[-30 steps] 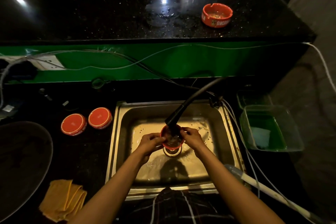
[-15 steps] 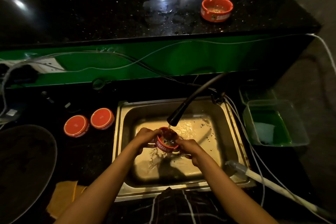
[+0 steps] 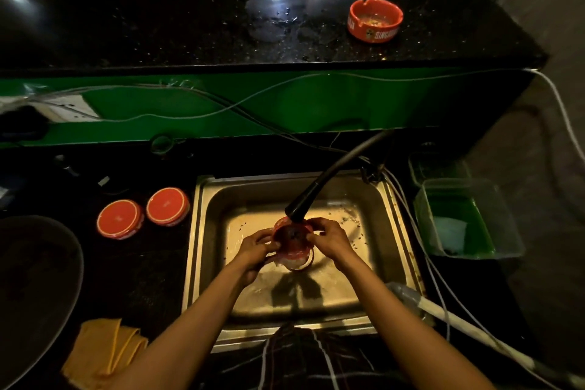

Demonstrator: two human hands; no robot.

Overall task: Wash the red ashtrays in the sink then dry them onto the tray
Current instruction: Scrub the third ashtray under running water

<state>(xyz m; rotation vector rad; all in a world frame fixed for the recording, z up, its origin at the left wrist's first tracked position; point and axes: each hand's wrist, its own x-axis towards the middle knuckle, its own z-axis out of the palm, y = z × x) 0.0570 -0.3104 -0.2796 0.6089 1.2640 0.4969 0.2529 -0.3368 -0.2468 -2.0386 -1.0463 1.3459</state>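
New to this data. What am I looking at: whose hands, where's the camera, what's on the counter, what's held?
No robot here: a person's bare hands, filmed by a wide-angle camera worn on the head, looking down. The left hand and right hand hold one red ashtray under the black faucet over the steel sink. Two more ashtrays lie upside down left of the sink; another stands upright on the raised back counter. A dark round tray and a yellow cloth sit at lower left.

Dim, wide-angle-warped view — only the sink [image 3: 395, 231] basin glows, glare spotting the upper counter [image 3: 190, 25].
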